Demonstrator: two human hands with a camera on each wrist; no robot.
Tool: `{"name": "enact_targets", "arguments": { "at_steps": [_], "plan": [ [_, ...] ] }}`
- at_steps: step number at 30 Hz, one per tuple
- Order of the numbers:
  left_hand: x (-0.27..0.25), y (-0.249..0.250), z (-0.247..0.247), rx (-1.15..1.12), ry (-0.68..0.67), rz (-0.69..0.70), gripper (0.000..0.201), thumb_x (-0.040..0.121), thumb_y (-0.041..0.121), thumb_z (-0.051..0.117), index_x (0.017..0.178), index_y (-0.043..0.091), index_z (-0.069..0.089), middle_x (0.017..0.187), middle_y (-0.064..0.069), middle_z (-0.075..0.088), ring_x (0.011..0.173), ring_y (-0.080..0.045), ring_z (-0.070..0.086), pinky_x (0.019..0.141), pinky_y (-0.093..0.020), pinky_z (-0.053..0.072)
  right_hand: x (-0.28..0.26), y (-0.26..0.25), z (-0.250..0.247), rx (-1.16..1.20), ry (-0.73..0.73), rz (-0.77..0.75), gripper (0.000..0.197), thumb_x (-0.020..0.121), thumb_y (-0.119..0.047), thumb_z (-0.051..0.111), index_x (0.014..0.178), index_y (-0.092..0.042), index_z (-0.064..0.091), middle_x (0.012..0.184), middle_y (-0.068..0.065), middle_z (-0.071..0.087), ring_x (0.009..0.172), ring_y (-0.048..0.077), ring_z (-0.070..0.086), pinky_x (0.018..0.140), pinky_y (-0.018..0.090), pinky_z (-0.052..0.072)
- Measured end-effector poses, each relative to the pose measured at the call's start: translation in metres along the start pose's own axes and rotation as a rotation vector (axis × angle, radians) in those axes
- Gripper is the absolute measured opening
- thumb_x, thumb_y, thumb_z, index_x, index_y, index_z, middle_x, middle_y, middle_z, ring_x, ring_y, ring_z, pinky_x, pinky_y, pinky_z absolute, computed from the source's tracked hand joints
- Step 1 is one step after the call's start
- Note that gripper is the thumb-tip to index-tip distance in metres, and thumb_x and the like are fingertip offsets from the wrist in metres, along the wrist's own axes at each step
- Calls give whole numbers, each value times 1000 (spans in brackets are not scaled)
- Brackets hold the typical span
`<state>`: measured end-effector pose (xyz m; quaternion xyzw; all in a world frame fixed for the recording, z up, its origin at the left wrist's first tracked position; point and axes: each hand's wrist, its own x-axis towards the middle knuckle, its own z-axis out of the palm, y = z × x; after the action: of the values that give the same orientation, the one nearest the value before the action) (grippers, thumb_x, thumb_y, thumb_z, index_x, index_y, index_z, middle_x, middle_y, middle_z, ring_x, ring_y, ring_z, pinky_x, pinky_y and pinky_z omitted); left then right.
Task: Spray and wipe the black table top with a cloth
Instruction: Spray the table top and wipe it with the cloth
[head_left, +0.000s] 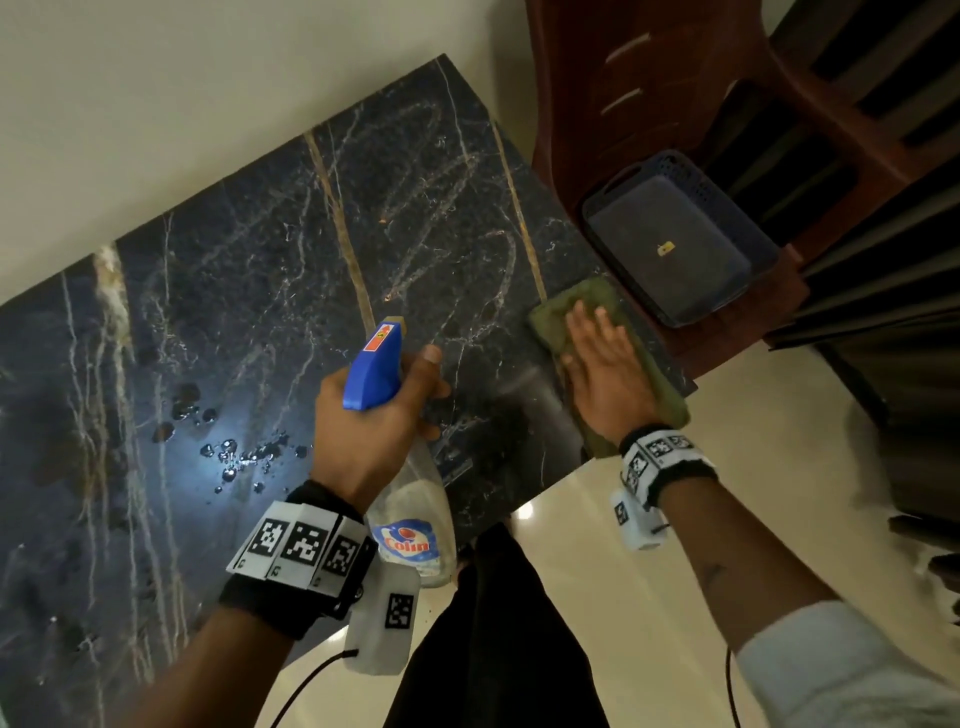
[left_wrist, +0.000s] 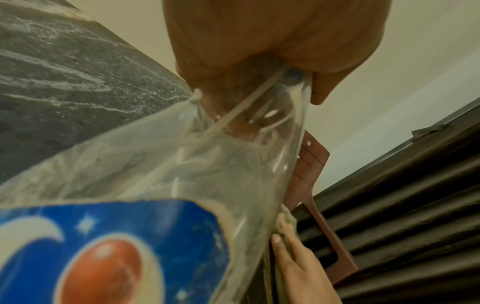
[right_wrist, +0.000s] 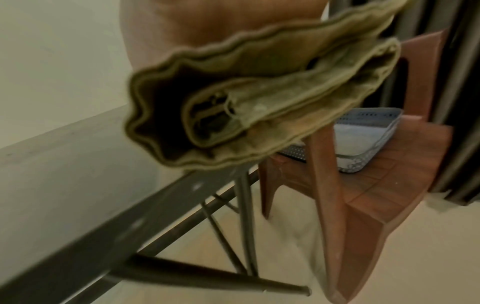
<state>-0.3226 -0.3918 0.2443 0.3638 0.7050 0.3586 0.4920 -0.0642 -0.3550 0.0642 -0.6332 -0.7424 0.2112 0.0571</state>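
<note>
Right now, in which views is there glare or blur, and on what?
Head view: a white glare patch on the wet black table top, among the droplets. Left wrist view: the spray bottle label is close to the lens and out of focus. Right wrist view: the table frame is smeared by motion blur; the green cloth is soft at its edges.

The table top (head_left: 260, 260) runs from near left to far right, its far edge against the wall (head_left: 156, 104). The cloth (head_left: 592, 306) lies on its right end under the right hand (head_left: 602, 374); the left hand (head_left: 363, 431) holds the spray bottle (head_left: 410, 519) over the near edge, droplets (head_left: 234, 447) to its left. A chair (head_left: 737, 322) stands just beside the right end, a basket (head_left: 675, 239) on its seat.
</note>
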Motion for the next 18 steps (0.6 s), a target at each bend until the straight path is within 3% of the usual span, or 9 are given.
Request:
{"name": "enact_targets", "arguments": {
  "at_steps": [4,7,13,18],
  "plan": [
    [1,-7,-4,-14,7,5,25,95,31,66,91,6,69,77,-5,75,55,-14,68,49,-20,54,22,29,-12,37,31,49,58,104,-36,26,158,-16,22,167,-2,12,155,20,4,125,45,8],
    [0,-11,-6,-36,17,-5,30,95,30,67,93,0,68,76,-6,74,55,-16,68,48,-20,53,13,5,-2,26,54,69,57,105,-34,26,158,-15,21,167,1,10,155,22,-1,126,45,5],
    [0,-11,-2,-54,26,-18,26,94,29,68,91,4,70,77,-8,74,60,-13,69,49,-20,52,-37,-78,42,0,-36,-51,58,105,-33,31,159,-18,17,167,0,6,155,23,-3,125,42,1],
    [6,-8,1,-26,0,-8,26,95,30,66,89,5,70,77,-6,74,55,-18,67,48,-21,53,-30,-48,35,-43,-46,-207,59,103,-28,33,159,-16,18,166,-2,10,155,18,3,126,39,6]
  ]
}}
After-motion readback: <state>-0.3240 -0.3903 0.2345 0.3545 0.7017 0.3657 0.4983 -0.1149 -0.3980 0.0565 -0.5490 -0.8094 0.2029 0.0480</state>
